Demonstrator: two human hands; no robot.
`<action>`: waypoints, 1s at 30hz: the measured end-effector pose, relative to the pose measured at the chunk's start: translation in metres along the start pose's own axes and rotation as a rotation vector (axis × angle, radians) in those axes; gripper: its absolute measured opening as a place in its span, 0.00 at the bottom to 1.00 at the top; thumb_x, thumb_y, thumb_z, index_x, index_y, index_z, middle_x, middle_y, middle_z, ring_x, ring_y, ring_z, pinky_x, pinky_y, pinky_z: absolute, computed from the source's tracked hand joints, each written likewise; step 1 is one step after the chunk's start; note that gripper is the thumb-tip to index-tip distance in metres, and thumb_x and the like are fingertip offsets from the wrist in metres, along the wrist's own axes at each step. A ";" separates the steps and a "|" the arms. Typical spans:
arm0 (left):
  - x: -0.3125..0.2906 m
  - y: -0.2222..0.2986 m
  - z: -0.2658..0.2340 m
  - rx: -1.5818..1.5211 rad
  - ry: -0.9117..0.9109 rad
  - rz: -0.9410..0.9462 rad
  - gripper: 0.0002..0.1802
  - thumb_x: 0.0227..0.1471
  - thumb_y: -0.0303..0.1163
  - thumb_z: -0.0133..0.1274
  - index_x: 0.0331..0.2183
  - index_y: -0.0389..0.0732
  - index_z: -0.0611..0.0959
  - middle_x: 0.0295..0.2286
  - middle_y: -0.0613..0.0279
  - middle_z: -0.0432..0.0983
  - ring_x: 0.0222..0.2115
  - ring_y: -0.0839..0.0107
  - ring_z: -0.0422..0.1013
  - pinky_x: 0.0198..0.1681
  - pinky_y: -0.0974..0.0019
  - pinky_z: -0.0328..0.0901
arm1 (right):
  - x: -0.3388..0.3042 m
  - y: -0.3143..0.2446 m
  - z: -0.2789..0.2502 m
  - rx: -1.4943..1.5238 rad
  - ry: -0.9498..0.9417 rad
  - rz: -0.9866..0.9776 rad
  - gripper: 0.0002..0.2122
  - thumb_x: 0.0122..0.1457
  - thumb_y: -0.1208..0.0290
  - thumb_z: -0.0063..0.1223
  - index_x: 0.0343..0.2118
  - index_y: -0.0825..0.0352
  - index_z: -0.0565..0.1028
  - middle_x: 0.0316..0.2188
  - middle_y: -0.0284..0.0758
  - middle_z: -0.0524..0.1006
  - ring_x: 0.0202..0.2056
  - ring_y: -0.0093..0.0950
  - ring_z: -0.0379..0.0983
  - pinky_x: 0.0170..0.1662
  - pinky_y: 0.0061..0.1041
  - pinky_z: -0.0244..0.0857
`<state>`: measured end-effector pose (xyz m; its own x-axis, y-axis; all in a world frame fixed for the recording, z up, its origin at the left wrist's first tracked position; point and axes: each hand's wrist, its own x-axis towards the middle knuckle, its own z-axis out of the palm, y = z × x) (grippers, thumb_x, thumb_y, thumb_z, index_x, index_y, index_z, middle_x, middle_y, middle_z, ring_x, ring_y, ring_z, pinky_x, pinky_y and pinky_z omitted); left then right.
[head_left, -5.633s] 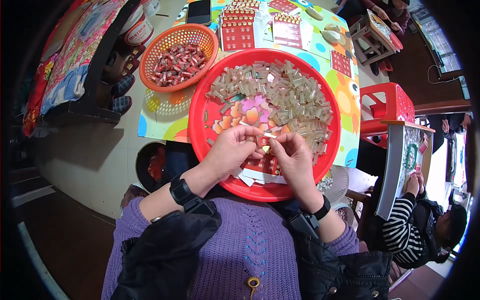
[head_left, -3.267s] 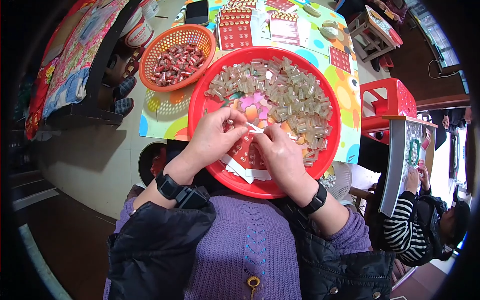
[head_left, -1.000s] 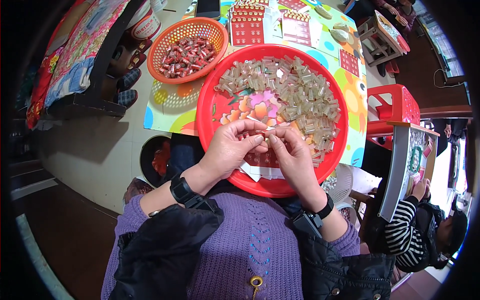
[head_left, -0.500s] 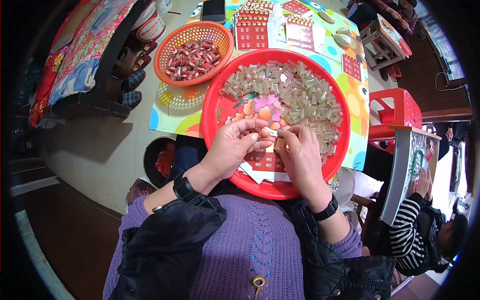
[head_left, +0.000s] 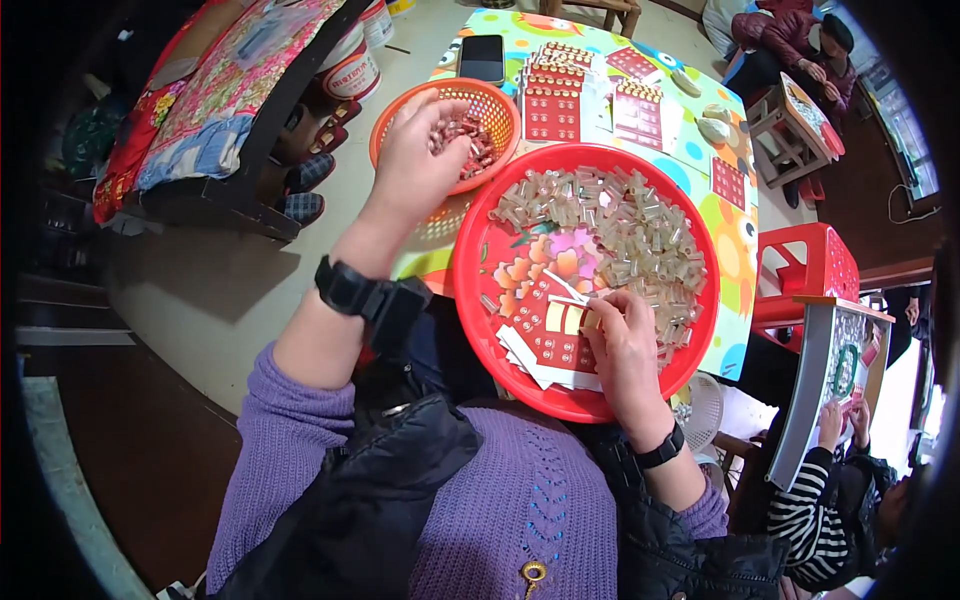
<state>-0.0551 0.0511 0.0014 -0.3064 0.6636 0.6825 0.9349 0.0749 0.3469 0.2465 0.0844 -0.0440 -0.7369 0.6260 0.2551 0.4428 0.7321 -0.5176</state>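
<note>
My left hand [head_left: 418, 150] reaches out over an orange basket [head_left: 400, 118] that holds small red-wrapped pieces [head_left: 472, 140]; its fingers curl down and hide whatever is under them. My right hand [head_left: 620, 345] rests in the near part of a round red tray [head_left: 470, 290]. Its fingertips pinch a small pale piece [head_left: 578, 320] above a stack of red and white cards [head_left: 540, 350]. A heap of pale, translucent short tubes [head_left: 620, 225] fills the far half of the tray.
The tray and basket stand on a table with a colourful cloth [head_left: 740, 250]. Sheets of red cards [head_left: 555, 100] and a dark phone [head_left: 482, 58] lie behind. A red stool [head_left: 810, 275] is to the right. A person in striped sleeves [head_left: 815, 495] works at lower right.
My left hand has left the tray and swung up and left over the orange basket. My right hand stays at the card stack in the tray.
</note>
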 end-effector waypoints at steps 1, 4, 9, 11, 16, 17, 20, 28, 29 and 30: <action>-0.002 0.003 0.003 -0.009 0.001 0.006 0.10 0.52 0.21 0.48 0.39 0.34 0.76 0.40 0.59 0.72 0.34 0.73 0.72 0.38 0.73 0.68 | 0.000 0.001 0.001 0.000 0.015 -0.013 0.16 0.45 0.82 0.56 0.40 0.69 0.72 0.39 0.43 0.70 0.43 0.40 0.67 0.45 0.32 0.64; -0.036 0.046 0.012 -0.681 -0.337 -0.305 0.07 0.46 0.22 0.53 0.33 0.35 0.77 0.42 0.56 0.72 0.36 0.71 0.72 0.37 0.72 0.67 | -0.004 0.001 -0.001 0.021 0.059 0.041 0.17 0.45 0.83 0.56 0.41 0.69 0.72 0.38 0.43 0.70 0.42 0.40 0.68 0.44 0.31 0.65; -0.087 0.097 0.008 -0.585 -0.569 -0.241 0.06 0.46 0.21 0.56 0.29 0.35 0.75 0.41 0.57 0.72 0.33 0.76 0.71 0.34 0.73 0.67 | 0.000 0.004 -0.009 0.224 0.097 0.126 0.17 0.48 0.83 0.56 0.43 0.68 0.71 0.35 0.39 0.71 0.37 0.33 0.71 0.39 0.26 0.67; -0.096 0.103 0.012 -0.581 -0.650 -0.238 0.06 0.48 0.22 0.55 0.28 0.36 0.74 0.39 0.59 0.72 0.31 0.79 0.70 0.33 0.75 0.66 | -0.004 0.007 -0.011 0.290 0.104 0.136 0.17 0.49 0.83 0.56 0.43 0.68 0.70 0.35 0.37 0.72 0.35 0.30 0.72 0.38 0.24 0.67; -0.103 0.107 0.019 -0.886 -0.836 -0.669 0.05 0.50 0.23 0.55 0.29 0.37 0.74 0.36 0.64 0.72 0.29 0.82 0.68 0.32 0.77 0.66 | -0.018 0.012 -0.006 0.719 0.061 0.416 0.14 0.54 0.82 0.53 0.44 0.68 0.69 0.35 0.30 0.72 0.35 0.18 0.71 0.39 0.18 0.67; -0.103 0.107 0.020 -0.965 -0.778 -0.698 0.05 0.50 0.23 0.55 0.30 0.37 0.74 0.34 0.65 0.72 0.28 0.83 0.68 0.32 0.77 0.65 | -0.018 0.010 -0.007 0.750 0.014 0.388 0.14 0.55 0.83 0.53 0.44 0.68 0.69 0.36 0.29 0.72 0.36 0.17 0.71 0.40 0.17 0.67; -0.103 0.109 0.021 -1.121 -0.657 -0.756 0.06 0.51 0.23 0.55 0.33 0.36 0.75 0.31 0.67 0.72 0.28 0.83 0.68 0.31 0.78 0.65 | -0.016 0.006 -0.010 0.778 -0.021 0.365 0.14 0.55 0.83 0.52 0.45 0.69 0.69 0.37 0.29 0.72 0.38 0.15 0.70 0.42 0.15 0.67; -0.095 0.106 0.011 -0.795 -0.557 -0.221 0.11 0.46 0.22 0.57 0.36 0.36 0.80 0.27 0.67 0.73 0.27 0.78 0.69 0.30 0.73 0.64 | -0.013 0.007 -0.017 0.642 0.000 0.284 0.10 0.53 0.82 0.54 0.40 0.69 0.74 0.35 0.31 0.72 0.36 0.18 0.71 0.40 0.17 0.67; -0.094 0.106 0.009 -0.753 -0.614 -0.250 0.10 0.46 0.23 0.58 0.35 0.36 0.81 0.27 0.64 0.73 0.27 0.74 0.70 0.30 0.70 0.65 | -0.013 0.008 -0.017 0.539 0.030 0.224 0.09 0.53 0.81 0.55 0.38 0.69 0.75 0.34 0.31 0.72 0.35 0.19 0.71 0.39 0.18 0.67; -0.092 0.106 0.006 -0.708 -0.668 -0.280 0.08 0.45 0.24 0.58 0.33 0.37 0.81 0.27 0.61 0.73 0.27 0.69 0.70 0.30 0.66 0.65 | -0.011 0.009 -0.017 0.437 0.058 0.163 0.07 0.53 0.81 0.55 0.36 0.69 0.76 0.33 0.31 0.72 0.34 0.20 0.72 0.38 0.19 0.67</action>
<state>0.0732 0.0021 -0.0284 -0.1324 0.9868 0.0933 0.4570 -0.0227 0.8892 0.2675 0.0884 -0.0378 -0.6406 0.7463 0.1809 0.2844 0.4494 -0.8469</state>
